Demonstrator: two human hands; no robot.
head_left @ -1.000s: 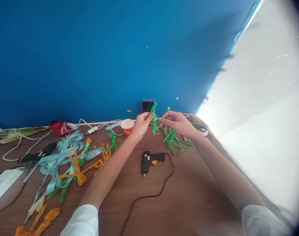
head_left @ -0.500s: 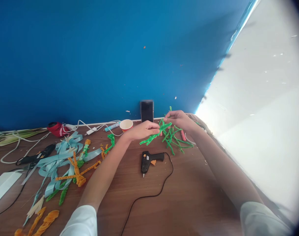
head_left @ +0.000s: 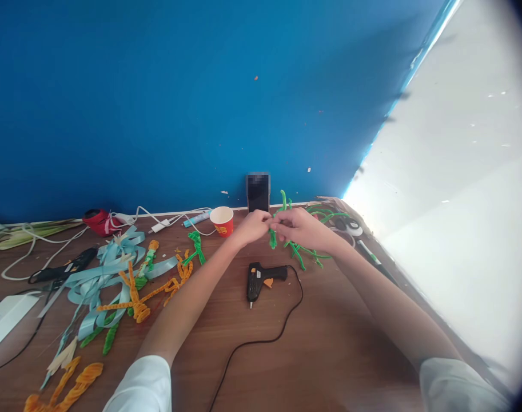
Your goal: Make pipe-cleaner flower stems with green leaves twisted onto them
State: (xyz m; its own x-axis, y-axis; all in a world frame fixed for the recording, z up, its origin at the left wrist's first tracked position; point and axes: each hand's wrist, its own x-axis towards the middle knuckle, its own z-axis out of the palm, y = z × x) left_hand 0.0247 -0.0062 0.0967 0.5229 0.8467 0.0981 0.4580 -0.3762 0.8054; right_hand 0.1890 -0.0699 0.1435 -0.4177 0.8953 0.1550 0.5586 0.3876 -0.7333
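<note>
My left hand [head_left: 255,226] and my right hand [head_left: 298,228] meet in front of the phone, their fingertips pinched together on green pipe cleaners [head_left: 273,238]. One bundle hangs down below the fingers, and a stem rises above my right hand. How the stems divide between the two hands is partly hidden by the fingers. Behind and below my right hand, loose green pipe cleaners [head_left: 298,256] lie on the table. A black glue gun [head_left: 255,281] rests nearer to me, its nozzle pointing my way.
A phone [head_left: 258,193] leans on the blue wall. Left of it stands a red paper cup [head_left: 222,221]. Light-blue ribbon [head_left: 87,286], orange pipe-cleaner pieces [head_left: 137,303] and another glue gun [head_left: 67,269] spread across the left. A black cord [head_left: 261,343] runs along the tabletop. Scissors [head_left: 350,226] lie at right.
My right hand has come left and down to meet my left hand. The green bundle, earlier slanting across my left fingers, now hangs down between both hands. The view has shifted slightly.
</note>
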